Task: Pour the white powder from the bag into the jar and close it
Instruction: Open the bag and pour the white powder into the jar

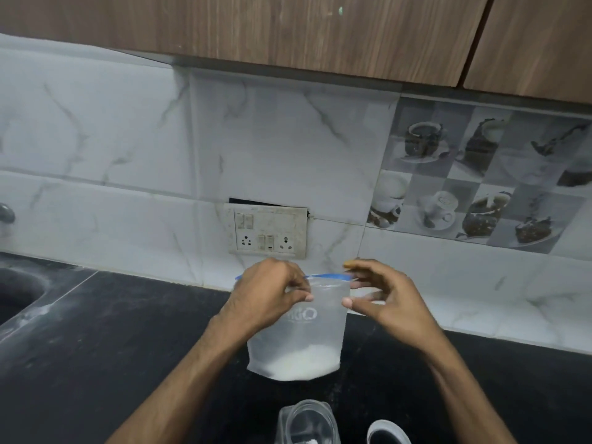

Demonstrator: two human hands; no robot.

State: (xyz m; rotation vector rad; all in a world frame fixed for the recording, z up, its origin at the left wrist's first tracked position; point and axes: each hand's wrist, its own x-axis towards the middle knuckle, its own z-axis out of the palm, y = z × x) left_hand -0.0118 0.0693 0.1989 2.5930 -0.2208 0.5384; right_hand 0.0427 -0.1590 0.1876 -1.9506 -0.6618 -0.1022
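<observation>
A clear zip bag (307, 334) with a blue seal strip hangs upright above the black counter, white powder settled in its bottom. My left hand (272, 293) pinches the bag's top left edge near the strip. My right hand (381, 296) is at the top right corner, fingers spread and curved around the edge; whether it grips the bag is unclear. Below, at the bottom edge of the view, stands an open clear jar (309, 423) with a little white powder inside. Its lid (387, 432), white-rimmed and dark inside, lies to the jar's right.
The black counter (128, 347) runs along a marble-tiled wall with a switch and socket plate (267, 230) behind the bag. A dark sink (16, 290) sits at the far left. Wooden cabinets (288, 30) hang overhead.
</observation>
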